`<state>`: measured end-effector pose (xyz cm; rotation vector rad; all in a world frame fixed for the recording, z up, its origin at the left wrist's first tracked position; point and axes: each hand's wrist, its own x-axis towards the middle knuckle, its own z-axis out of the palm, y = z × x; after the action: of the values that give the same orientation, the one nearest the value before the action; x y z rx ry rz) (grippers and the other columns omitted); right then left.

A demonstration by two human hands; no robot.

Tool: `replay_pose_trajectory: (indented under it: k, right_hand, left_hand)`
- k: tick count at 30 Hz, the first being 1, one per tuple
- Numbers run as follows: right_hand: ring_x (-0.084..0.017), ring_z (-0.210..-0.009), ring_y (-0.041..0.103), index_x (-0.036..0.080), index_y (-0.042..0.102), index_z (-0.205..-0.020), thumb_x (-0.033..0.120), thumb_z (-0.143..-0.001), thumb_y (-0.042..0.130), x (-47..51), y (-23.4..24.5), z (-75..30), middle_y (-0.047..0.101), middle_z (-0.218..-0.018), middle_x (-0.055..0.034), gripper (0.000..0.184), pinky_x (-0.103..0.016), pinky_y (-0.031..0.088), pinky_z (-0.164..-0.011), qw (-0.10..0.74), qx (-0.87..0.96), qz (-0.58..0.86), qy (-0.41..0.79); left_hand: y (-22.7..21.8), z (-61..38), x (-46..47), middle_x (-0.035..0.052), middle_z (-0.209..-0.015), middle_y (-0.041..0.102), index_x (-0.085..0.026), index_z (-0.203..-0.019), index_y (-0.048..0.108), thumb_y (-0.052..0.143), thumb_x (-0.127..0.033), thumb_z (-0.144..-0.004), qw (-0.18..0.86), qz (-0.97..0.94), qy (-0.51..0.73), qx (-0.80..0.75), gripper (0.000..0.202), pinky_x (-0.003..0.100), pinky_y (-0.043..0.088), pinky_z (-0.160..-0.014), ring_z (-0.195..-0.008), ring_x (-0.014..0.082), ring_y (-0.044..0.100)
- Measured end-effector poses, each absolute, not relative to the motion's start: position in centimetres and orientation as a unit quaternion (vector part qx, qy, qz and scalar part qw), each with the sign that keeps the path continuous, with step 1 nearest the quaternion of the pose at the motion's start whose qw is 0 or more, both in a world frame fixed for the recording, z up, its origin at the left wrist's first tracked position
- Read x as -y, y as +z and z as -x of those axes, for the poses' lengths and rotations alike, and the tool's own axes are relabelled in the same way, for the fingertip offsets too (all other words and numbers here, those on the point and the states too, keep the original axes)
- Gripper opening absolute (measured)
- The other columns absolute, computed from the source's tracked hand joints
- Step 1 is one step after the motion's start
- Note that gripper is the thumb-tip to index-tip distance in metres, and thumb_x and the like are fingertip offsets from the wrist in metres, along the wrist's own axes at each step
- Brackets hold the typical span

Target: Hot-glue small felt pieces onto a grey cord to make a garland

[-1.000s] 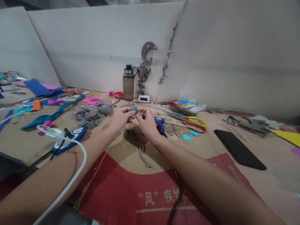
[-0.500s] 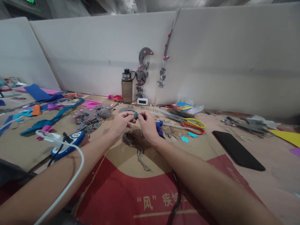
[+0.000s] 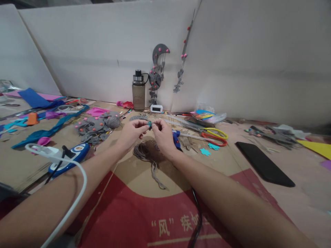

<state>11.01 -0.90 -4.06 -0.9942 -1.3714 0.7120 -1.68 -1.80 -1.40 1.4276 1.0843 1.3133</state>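
Note:
Between the fingertips of both hands is a small teal piece (image 3: 149, 124), too small to make out its kind. My left hand (image 3: 133, 132) pinches it from the left, and my right hand (image 3: 163, 135) pinches it from the right. Below them a bundle of grey yarn (image 3: 141, 152) lies on the cardboard, its loose ends trailing toward me. Partly hidden behind my right hand is a blue glue gun (image 3: 176, 138). Two teal felt flower shapes (image 3: 205, 152) lie to its right.
Scissors with yellow and red handles (image 3: 214, 135), a black phone (image 3: 263, 163) and a bottle (image 3: 139, 92) stand or lie around. Grey felt pieces with pink dots (image 3: 90, 126) are at left. A white cable (image 3: 82, 179) crosses over my left forearm. Grey felt hangings (image 3: 155, 79) hang on the white board.
The view has tilted slightly downward and shifted a little. Both hands stay together around the small teal piece, with only slight finger movement.

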Motion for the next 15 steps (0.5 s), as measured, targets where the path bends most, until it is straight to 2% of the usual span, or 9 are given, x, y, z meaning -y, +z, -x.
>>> replay_pose_trajectory:
  k: [6, 15]
  right_hand:
    - [-0.012, -0.063, 0.042, 0.018, 0.053, -0.089, 0.028, -0.075, 0.052, 1.6, -3.6, -10.8, 0.047, -0.07, 0.0033, 0.017, -0.026, 0.035, -0.061, 0.603, 0.595, 0.423, 0.321]
    - [-0.012, -0.061, 0.041, 0.019, 0.051, -0.075, 0.032, -0.077, 0.05, 1.7, -3.5, -10.9, 0.048, -0.067, 0.0029, 0.013, -0.026, 0.033, -0.06, 0.613, 0.59, 0.411, 0.329]
  left_hand:
    - [-1.7, 1.8, 1.5, -0.0024, -0.061, 0.055, -0.014, -0.081, 0.064, 0.07, -0.03, -0.066, 0.414, -0.584, 0.544, -0.438, 0.023, 0.021, 0.035, -0.044, -0.048, 0.0066, 0.044]
    - [-1.4, 1.6, 2.1, 0.0002, -0.067, 0.061, -0.014, -0.078, 0.068, 0.07, -0.031, -0.065, 0.378, -0.613, 0.528, -0.45, 0.022, 0.021, 0.034, -0.046, -0.05, 0.0069, 0.043]
